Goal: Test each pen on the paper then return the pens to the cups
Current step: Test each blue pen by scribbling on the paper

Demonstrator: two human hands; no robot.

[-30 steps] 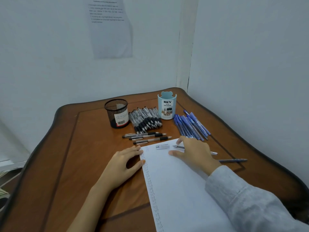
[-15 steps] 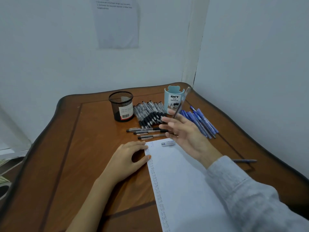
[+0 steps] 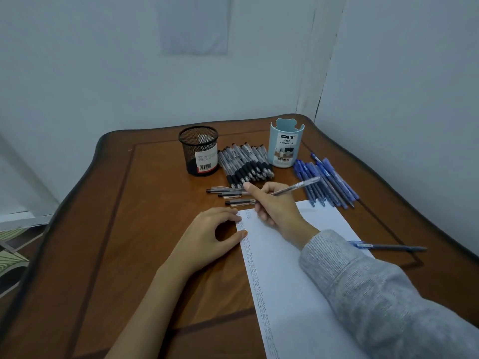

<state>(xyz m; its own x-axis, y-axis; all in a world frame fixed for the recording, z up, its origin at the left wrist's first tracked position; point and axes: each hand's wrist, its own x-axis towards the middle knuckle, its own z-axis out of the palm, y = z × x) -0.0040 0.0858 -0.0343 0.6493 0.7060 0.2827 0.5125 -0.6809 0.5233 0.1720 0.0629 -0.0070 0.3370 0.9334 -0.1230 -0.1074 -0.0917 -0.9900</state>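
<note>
My right hand [image 3: 278, 207] grips a clear-barrelled pen [image 3: 298, 186] in a writing hold over the top left of the white paper [image 3: 295, 268]; the tip is hidden behind my fingers. My left hand [image 3: 207, 237] lies flat with fingers spread, pressing the paper's left edge. A column of small written words runs down that edge. A black mesh cup [image 3: 199, 151] and a light blue cup [image 3: 285, 145] stand at the back. A row of black pens [image 3: 245, 167] lies between them, and blue pens [image 3: 325, 181] lie to the right.
Three black pens [image 3: 228, 195] lie loose just beyond my hands. One blue pen [image 3: 386, 246] lies alone to the right of the paper, partly behind my grey sleeve. The wooden table [image 3: 116, 229] sits in a corner of two walls.
My right hand picked a pen off the paper's top, lifted it toward the blue cup, then brought it down into a writing hold over the paper. The left hand stayed put.
</note>
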